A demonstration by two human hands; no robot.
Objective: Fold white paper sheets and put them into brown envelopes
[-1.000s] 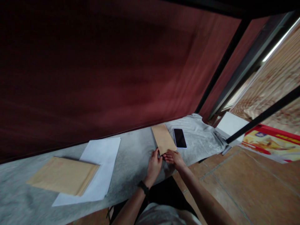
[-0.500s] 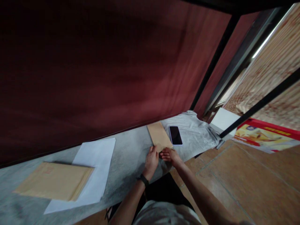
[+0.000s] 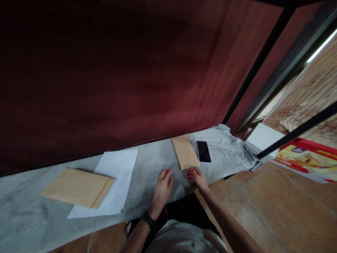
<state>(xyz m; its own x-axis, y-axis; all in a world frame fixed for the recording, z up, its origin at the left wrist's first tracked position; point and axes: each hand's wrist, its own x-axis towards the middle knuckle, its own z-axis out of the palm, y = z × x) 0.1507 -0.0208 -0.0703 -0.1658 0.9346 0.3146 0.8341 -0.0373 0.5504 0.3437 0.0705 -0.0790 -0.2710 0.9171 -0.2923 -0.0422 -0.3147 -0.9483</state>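
Note:
On the grey cloth-covered surface lies a brown envelope, flat, with a dark phone just right of it. My left hand, a black band on its wrist, is off the envelope's lower left, fingers apart and holding nothing. My right hand is at the envelope's bottom edge, fingers extended and empty; whether it touches the envelope is hard to tell. At the left, several stacked brown envelopes overlap white paper sheets.
A dark red panel rises behind the surface. Black metal bars stand at the right. Beyond them are a white box and a red and yellow printed box over the tiled floor.
My left hand has let go of the envelope's lower edge and moved left and down, its fingers opening. The view has shifted, so the still objects appear at different places.

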